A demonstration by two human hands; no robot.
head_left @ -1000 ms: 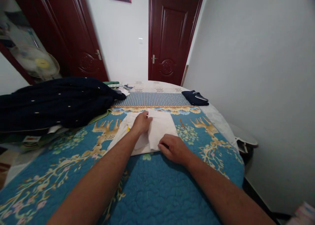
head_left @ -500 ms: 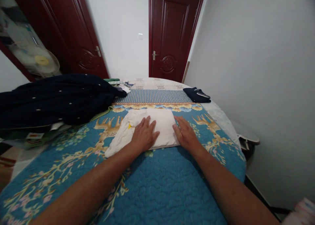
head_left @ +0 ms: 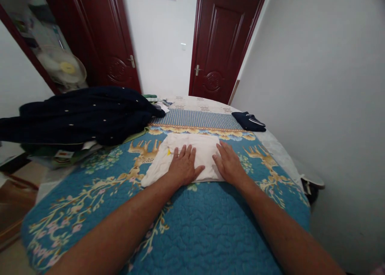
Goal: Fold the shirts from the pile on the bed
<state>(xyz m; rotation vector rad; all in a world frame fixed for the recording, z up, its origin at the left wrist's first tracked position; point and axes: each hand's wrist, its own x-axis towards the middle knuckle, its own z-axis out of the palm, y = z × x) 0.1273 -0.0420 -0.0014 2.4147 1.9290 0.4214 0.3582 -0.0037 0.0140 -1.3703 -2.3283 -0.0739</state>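
A white garment, partly folded into a flat shape, lies on the blue quilted cover in front of me. It has a small yellow mark near its left side, and its left end slants toward me. My left hand rests flat on the middle of the cloth, fingers spread. Over the garment's right edge lies my right hand, its fingers stretched out and apart. Neither hand grips the cloth.
A heap of dark navy clothing with white specks covers the left side of the table. At the far right sits a folded navy garment. Several small folded clothes lie at the back. A fan stands beyond the heap.
The view has turned a little left, so everything sits farther right. My left hand has flattened and spread more on the white garment. The right hand stays at its right edge.
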